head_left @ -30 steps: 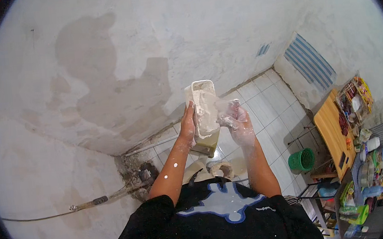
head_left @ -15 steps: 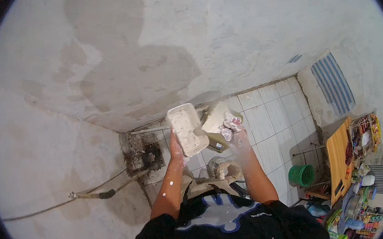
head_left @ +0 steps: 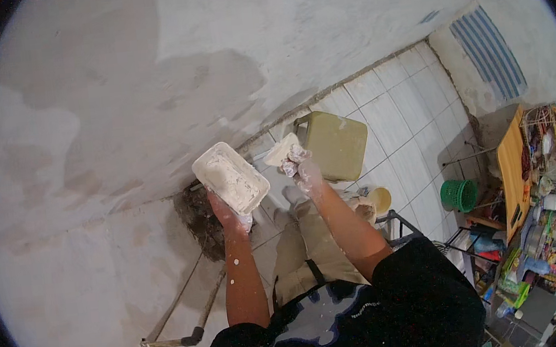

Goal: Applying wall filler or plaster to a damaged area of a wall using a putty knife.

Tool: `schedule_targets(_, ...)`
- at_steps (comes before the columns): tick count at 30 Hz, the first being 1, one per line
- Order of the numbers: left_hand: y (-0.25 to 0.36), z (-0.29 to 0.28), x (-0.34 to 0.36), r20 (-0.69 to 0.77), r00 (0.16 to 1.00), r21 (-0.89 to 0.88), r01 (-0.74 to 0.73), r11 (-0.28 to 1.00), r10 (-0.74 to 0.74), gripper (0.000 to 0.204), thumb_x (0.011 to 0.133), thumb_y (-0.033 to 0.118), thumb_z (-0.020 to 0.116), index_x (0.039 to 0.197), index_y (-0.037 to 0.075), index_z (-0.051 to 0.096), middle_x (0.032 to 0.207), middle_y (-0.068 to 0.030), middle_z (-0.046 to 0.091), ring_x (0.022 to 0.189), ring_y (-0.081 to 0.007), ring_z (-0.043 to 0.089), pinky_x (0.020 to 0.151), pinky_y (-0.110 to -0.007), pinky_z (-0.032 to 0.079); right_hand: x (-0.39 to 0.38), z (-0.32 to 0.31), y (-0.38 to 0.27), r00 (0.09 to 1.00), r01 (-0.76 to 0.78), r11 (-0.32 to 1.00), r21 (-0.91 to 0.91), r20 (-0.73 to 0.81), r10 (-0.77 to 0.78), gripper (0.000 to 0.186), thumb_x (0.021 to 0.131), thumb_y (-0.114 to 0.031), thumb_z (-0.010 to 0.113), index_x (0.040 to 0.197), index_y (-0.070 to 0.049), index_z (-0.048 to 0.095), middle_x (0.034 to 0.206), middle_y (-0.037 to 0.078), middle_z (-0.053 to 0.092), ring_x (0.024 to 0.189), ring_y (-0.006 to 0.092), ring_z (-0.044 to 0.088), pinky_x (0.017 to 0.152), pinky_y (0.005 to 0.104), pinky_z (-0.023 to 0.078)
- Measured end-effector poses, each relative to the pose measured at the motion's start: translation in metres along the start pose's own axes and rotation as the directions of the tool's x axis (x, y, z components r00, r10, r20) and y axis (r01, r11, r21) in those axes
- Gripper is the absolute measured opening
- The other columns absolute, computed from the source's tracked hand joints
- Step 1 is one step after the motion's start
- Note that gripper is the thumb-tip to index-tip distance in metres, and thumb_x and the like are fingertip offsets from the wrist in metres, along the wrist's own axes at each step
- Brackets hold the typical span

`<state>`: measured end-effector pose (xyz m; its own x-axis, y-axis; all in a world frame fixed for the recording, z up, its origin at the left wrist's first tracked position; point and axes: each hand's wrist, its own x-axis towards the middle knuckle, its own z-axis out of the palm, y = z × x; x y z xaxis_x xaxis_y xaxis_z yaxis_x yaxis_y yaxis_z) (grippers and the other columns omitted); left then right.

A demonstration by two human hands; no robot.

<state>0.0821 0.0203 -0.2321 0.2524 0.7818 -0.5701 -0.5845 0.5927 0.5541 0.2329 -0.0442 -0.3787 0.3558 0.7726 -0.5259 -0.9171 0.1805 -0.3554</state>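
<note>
A white rectangular tub [head_left: 230, 178] coated with pale paste rests in the grasp of my left hand [head_left: 227, 218], whose fingers wrap around its near left side and underside. To its right, my powder-whitened right hand [head_left: 309, 179] is closed on a paste-covered scraper [head_left: 281, 149] with crumpled, coated material at its grip; the exact makeup of that grip is unclear. The scraper is held apart from the tub. Beyond my right hand an olive plastic stool [head_left: 335, 146] stands on the tiled floor, and an opened sack [head_left: 364, 211] sits lower down beside a round yellowish container [head_left: 379, 200].
A dark rough patch [head_left: 199, 224] is at the wall corner, with a pipe [head_left: 213, 297] below it. Plastered walls [head_left: 89, 158] surround me. At right are a black metal rack [head_left: 400, 223], a green basket [head_left: 457, 195], a wooden table [head_left: 512, 171] and cluttered household items [head_left: 549, 248].
My view has turned. Both hands have shifted left in the picture, and the scraper has drawn apart from the tub, which is more tilted sideways. The olive stool now shows fully.
</note>
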Motion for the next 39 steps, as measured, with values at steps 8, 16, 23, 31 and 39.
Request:
schedule_targets(8, -0.022, -0.076, -0.007, 0.036, 0.999, 0.120, -0.022, 0.993, 0.017, 0.050, 0.086, 0.046, 0.035, 0.123, 0.012, 0.038, 0.115, -0.0067, 0.049, 0.103, -0.0266, 0.050, 0.085, -0.045, 0.043, 0.026, -0.020, 0.045, 0.999, 0.009, 0.998, 0.064, -0.037, -0.007, 0.011, 0.081, 0.000, 0.045, 0.080, -0.011, 0.048, 0.067, -0.001, 0.046, 0.052, 0.0113, 0.044, 0.042, 0.0244, 0.035)
schedule_targets(16, -0.065, -0.169, -0.014, -0.162, 0.984, 0.094, -0.058, 0.994, 0.073, 0.052, 0.085, 0.047, 0.035, 0.123, 0.013, 0.038, 0.115, -0.0080, 0.048, 0.098, -0.0300, 0.051, 0.079, -0.049, 0.045, 0.122, -0.076, 0.117, 0.978, 0.129, 0.987, 0.099, -0.177, -0.110, 0.008, 0.081, -0.005, 0.047, 0.086, -0.010, 0.050, 0.072, 0.001, 0.052, 0.058, 0.0119, 0.050, 0.048, 0.0235, 0.040)
schedule_targets(23, -0.048, -0.209, -0.011, -0.153, 0.939, 0.345, -0.240, 0.907, 0.307, 0.053, 0.085, 0.047, 0.037, 0.124, 0.011, 0.036, 0.117, -0.0085, 0.047, 0.101, -0.0288, 0.050, 0.080, -0.045, 0.046, 0.143, 0.005, 0.173, 0.686, 0.213, 0.467, -0.858, -0.209, -0.697, 0.023, 0.081, -0.019, 0.051, 0.093, 0.000, 0.054, 0.084, 0.015, 0.057, 0.081, 0.0270, 0.054, 0.071, 0.0399, 0.042)
schedule_targets(31, -0.036, -0.189, -0.012, -0.169, 0.970, 0.212, -0.136, 0.968, 0.174, 0.059, 0.083, 0.052, 0.038, 0.123, 0.010, 0.034, 0.115, -0.0103, 0.047, 0.099, -0.0291, 0.051, 0.078, -0.046, 0.047, 0.119, -0.083, 0.193, 0.702, 0.604, 0.301, -0.738, 0.314, -0.639, 0.025, 0.083, -0.019, 0.052, 0.101, -0.001, 0.053, 0.078, 0.013, 0.057, 0.072, 0.0233, 0.055, 0.063, 0.0313, 0.043)
schedule_targets(39, -0.042, -0.197, -0.021, -0.119, 0.974, 0.271, -0.154, 0.950, 0.192, 0.058, 0.082, 0.053, 0.041, 0.122, 0.012, 0.035, 0.113, -0.0072, 0.047, 0.101, -0.0270, 0.049, 0.079, -0.046, 0.046, 0.185, -0.110, 0.143, 0.943, 0.334, 0.936, 0.115, -0.031, -0.332, 0.010, 0.084, -0.015, 0.048, 0.092, -0.011, 0.048, 0.071, 0.003, 0.049, 0.063, 0.0152, 0.050, 0.048, 0.0255, 0.041)
